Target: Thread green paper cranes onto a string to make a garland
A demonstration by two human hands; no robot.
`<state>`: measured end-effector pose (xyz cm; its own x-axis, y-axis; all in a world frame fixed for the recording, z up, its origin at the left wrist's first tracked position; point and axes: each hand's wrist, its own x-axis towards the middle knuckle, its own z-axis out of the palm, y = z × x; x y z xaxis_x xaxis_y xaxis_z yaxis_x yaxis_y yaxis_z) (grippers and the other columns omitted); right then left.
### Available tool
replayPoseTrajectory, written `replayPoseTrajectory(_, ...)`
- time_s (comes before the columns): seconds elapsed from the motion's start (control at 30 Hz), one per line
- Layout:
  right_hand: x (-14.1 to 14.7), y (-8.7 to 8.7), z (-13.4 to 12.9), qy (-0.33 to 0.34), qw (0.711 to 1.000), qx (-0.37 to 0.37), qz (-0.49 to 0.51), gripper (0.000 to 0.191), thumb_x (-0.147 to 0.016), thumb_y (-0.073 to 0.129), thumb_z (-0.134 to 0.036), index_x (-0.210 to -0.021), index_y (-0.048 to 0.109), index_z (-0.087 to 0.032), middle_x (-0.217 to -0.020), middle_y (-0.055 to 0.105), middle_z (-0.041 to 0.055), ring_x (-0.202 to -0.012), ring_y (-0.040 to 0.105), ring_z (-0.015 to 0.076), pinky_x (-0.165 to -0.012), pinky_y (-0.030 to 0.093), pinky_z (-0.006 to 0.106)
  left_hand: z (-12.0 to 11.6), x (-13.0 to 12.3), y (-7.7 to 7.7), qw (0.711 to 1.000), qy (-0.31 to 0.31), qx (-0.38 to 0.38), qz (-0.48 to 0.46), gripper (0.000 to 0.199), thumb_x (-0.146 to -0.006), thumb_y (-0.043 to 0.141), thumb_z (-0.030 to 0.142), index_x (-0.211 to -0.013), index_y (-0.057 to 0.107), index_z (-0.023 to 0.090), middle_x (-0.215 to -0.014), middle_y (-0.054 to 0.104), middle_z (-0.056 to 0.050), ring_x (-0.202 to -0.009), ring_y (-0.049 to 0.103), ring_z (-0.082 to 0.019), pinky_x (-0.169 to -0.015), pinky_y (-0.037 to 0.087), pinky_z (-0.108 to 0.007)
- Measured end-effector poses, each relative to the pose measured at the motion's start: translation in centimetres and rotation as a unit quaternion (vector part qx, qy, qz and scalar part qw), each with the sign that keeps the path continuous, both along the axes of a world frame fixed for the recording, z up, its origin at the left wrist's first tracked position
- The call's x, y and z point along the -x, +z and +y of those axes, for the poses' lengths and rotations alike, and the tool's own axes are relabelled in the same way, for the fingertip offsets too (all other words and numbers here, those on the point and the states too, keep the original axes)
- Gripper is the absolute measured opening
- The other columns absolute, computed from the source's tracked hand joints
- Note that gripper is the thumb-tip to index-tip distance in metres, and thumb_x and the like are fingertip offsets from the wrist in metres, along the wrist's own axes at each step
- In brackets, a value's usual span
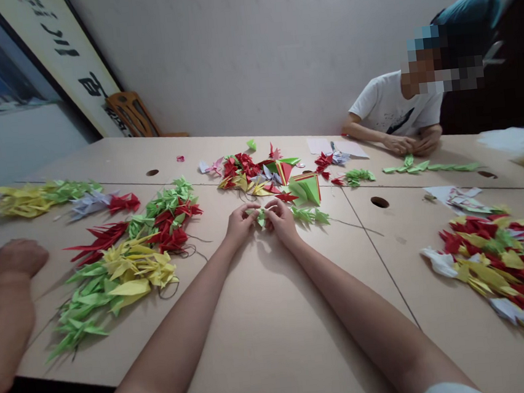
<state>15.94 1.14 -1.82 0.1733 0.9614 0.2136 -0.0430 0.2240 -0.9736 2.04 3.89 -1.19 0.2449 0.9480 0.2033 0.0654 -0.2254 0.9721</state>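
My left hand (pixel 242 222) and my right hand (pixel 281 219) meet over the middle of the table, fingertips pinched on a small green folded paper piece (pixel 261 219) between them. Right beside my right hand lies a strand of green folded paper pieces (pixel 310 215), with a thin dark string running off to the right. Just beyond my hands is a pile of red, yellow, white and green folded paper (pixel 243 168), along with a green fanned paper stack (pixel 306 187).
Green strands (pixel 84 300), yellow pieces (pixel 137 270) and red ones (pixel 102 240) cover the left side. A multicoloured heap (pixel 509 259) lies at right. Another person's forearm (pixel 11 307) rests at far left; a person in white (pixel 396 106) sits across, handling green paper.
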Motion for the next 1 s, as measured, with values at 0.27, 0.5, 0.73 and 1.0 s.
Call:
replayPoseTrajectory(0.27,0.1,0.1,-0.5,-0.06,0.991,-0.055,-0.107,0.011,-0.074,0.049,-0.024,-0.084,0.051,-0.021,-0.062,0.056,-0.0041,-0.048,0.052,0.0112,-0.049,0.041,0.023,0.2,0.3,-0.1,0.988,0.086,-0.085,0.097,0.02,-0.077,0.063,0.03,-0.09,0.071,0.016,-0.09,0.071,-0.006,-0.071,0.061,-0.015,-0.065,0.047,-0.025)
replayPoseTrajectory(0.5,0.5,0.1,-1.2,0.053,0.985,-0.027,-0.16,0.019,-0.076,0.052,-0.024,-0.095,0.049,-0.022,-0.069,0.067,-0.0032,-0.044,0.056,0.0116,-0.048,0.043,0.022,0.7,0.6,-0.8,0.991,0.127,-0.033,0.03,0.026,-0.076,0.065,0.037,-0.09,0.07,0.015,-0.078,0.069,-0.005,-0.057,0.058,-0.013,-0.054,0.045,-0.023)
replayPoseTrajectory(0.73,0.5,0.8,-1.3,-0.128,0.95,-0.123,-0.257,0.01,-0.084,0.05,-0.029,-0.083,0.051,-0.019,-0.082,0.062,0.003,-0.053,0.05,0.01,-0.056,0.041,0.024,0.6,0.5,-0.5,0.995,0.088,0.02,-0.052,0.034,-0.068,0.072,0.041,-0.088,0.067,0.014,-0.073,0.065,-0.003,-0.056,0.056,-0.011,-0.053,0.045,-0.022)
replayPoseTrajectory(1.0,0.6,0.8,-1.1,-0.054,0.951,-0.107,-0.285,0.019,-0.087,0.052,-0.037,-0.081,0.055,-0.019,-0.065,0.058,-0.001,-0.052,0.049,0.0114,-0.058,0.038,0.024,0.0,0.1,0.4,0.996,0.041,0.009,-0.08,0.031,-0.064,0.075,0.04,-0.072,0.057,0.016,-0.065,0.06,0.001,-0.057,0.056,-0.011,-0.056,0.046,-0.022)
